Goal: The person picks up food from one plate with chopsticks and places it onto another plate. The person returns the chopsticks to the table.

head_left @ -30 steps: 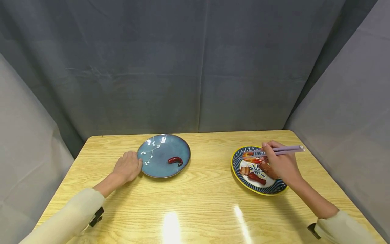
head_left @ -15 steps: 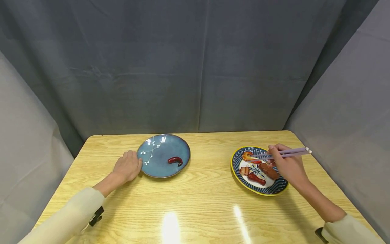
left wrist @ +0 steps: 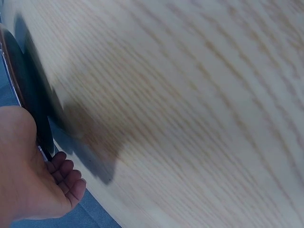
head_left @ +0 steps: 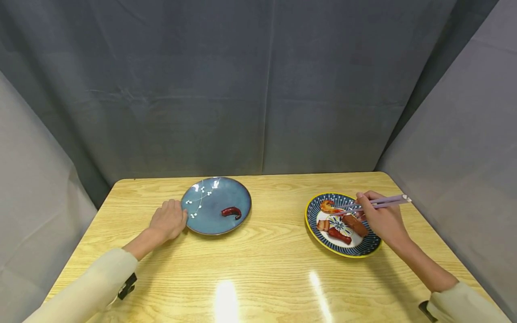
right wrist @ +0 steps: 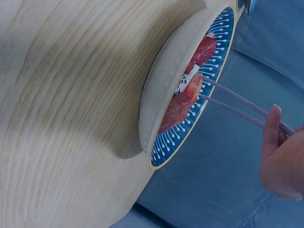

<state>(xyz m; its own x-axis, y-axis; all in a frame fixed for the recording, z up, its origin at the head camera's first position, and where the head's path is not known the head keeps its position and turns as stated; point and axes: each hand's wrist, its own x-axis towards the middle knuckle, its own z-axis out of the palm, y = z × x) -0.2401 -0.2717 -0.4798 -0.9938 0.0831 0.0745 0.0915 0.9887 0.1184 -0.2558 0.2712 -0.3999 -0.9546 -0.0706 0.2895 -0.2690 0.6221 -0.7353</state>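
The right hand's (head_left: 383, 220) grip is clamped on the chopsticks (head_left: 389, 199), tips parted near the shrimp (head_left: 328, 207) on the patterned plate (head_left: 313, 220), while the left hand (head_left: 167, 220) pinches the blue plate's (head_left: 218, 223) rim, apparently steadying it on the worktop (head_left: 278, 255).

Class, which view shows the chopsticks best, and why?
The head view: both ends of the chopsticks show either side of the right hand. The right wrist view shows only their lower lengths, not the upper ends; the left wrist view shows none.
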